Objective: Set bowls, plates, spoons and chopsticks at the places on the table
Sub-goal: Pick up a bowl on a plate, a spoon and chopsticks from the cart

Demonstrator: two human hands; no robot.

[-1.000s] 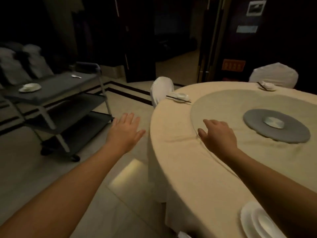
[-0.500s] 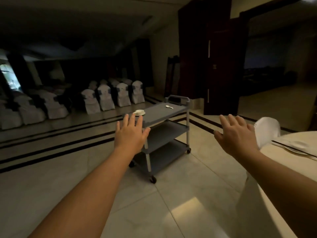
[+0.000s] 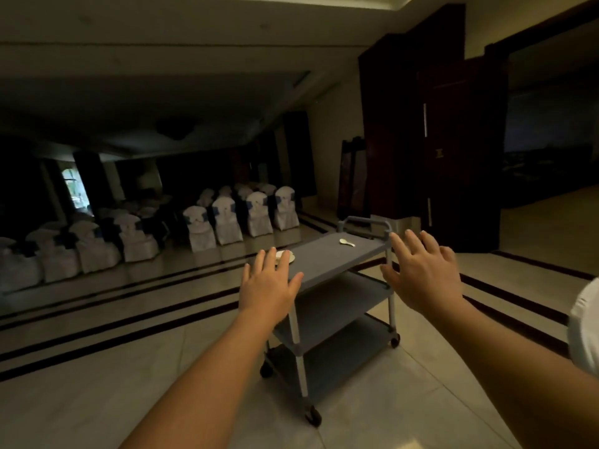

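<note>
The left hand covers most of the small white dish on the grey three-shelf cart, so can't tell if it's a bowl or plate. White cloth-covered shape gets chopped by the right edge. Far left is too dark to read.

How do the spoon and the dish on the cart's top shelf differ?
The spoon lies far along the top shelf of the cart, near the handle; the dish sits at the near end. The spoon is in full view; the dish is partly hidden behind the left hand. The spoon is small and elongated; the dish is round and wider. Both are white, and no hand touches either.
</note>
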